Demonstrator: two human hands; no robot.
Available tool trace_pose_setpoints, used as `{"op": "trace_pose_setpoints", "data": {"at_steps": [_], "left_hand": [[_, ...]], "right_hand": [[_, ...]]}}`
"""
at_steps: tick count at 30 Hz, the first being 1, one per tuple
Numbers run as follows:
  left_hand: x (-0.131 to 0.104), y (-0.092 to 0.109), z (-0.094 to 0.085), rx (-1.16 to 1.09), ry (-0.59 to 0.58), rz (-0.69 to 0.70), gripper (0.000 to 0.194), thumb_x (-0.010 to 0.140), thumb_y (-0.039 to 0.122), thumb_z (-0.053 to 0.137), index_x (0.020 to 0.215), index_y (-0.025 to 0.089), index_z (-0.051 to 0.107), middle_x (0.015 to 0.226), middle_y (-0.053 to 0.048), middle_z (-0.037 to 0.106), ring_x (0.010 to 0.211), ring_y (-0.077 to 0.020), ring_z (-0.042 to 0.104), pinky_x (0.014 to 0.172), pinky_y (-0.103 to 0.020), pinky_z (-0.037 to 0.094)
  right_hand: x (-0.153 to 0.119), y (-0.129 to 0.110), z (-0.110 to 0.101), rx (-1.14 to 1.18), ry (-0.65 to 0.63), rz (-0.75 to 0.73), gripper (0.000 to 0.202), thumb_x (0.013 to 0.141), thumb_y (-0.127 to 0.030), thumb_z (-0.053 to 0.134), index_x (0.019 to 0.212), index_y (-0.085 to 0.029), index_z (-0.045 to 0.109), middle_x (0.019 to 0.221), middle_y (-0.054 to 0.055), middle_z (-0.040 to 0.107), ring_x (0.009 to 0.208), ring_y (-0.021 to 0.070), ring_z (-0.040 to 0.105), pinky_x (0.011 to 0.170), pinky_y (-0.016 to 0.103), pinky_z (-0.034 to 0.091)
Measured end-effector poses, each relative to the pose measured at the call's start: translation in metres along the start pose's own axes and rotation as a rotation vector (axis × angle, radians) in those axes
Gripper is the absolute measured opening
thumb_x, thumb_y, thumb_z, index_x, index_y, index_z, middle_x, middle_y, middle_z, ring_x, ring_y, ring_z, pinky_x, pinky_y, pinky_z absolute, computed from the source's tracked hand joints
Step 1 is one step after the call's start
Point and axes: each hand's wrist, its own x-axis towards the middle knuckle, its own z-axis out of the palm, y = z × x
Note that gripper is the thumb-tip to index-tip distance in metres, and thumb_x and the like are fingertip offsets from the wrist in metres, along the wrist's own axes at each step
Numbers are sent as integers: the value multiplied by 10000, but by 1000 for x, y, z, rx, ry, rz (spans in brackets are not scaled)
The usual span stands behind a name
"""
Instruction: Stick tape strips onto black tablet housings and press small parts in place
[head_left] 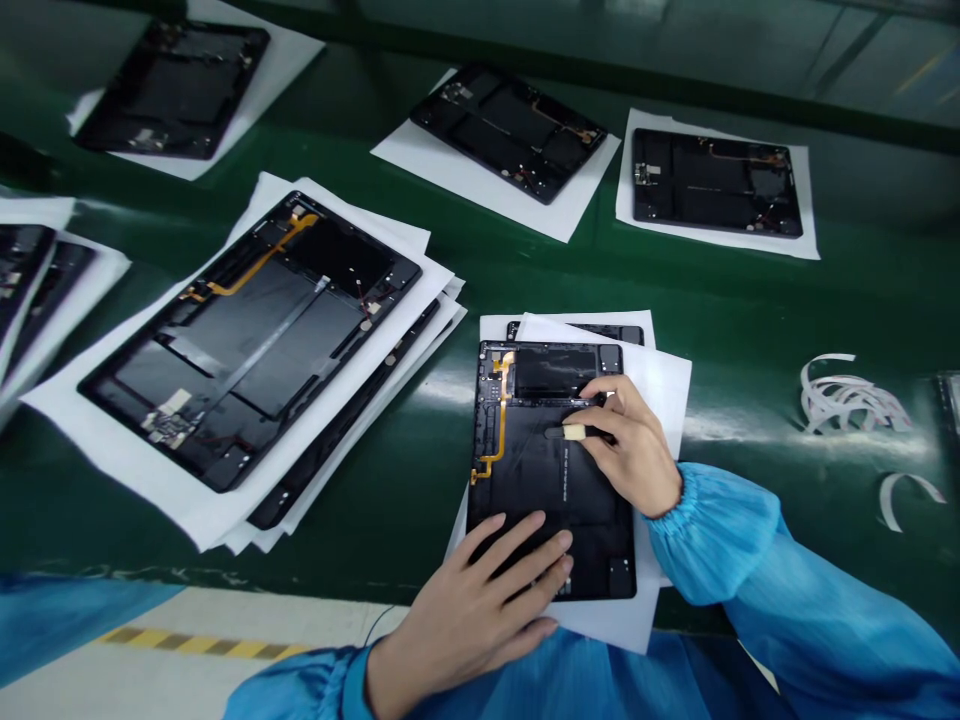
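In front of me lies a black tablet back housing (525,480), with an orange flex cable (501,410) along its left side. Flat across its lower part rests my left hand (487,600), fingers stretched out. Over the upper right of the housing, my right hand (626,440) pinches a small black piece with a cream-coloured block (574,432) on it; its exact kind is not clear. Under the housing is a white paper sheet (667,395), and a second housing (630,334) peeks out beneath at the top.
To the left stands a stack of housings between paper sheets (97,370). Further housings on paper lie along the back: one far left (180,90), one in the middle (517,130), one right (720,185). Curled white strips (847,395) sit at the right on the green table (735,310).
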Motion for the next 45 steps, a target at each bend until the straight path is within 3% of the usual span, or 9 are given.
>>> {"op": "trace_pose_setpoints", "data": {"at_steps": [20,40,45], "left_hand": [[0,-1,1,-3,-6,10,340,889,472,614,1133,245,684,1311,82,621,1244,-198,475,1196,-355,98],[-4,-2,4,2,-18,13,345,914,485,565,1161,267,669,1342,57,599,1281,-195,458,1186,-360,121],[-5,-5,-2,49,-57,72,487,912,575,518,1254,246,627,1398,38,550,1335,-224,386,1195,-387,75]], "right_hand": [[-1,4,2,72,44,16,321,739,27,500,876,-201,682,1037,59,545,711,139,534,636,312,518],[0,-1,2,-74,2,-58,287,808,0,485,914,-193,668,1018,63,529,690,133,499,642,301,517],[-2,-2,3,-80,-5,-43,297,822,-19,472,955,-220,646,1045,58,522,708,141,518,652,306,530]]}}
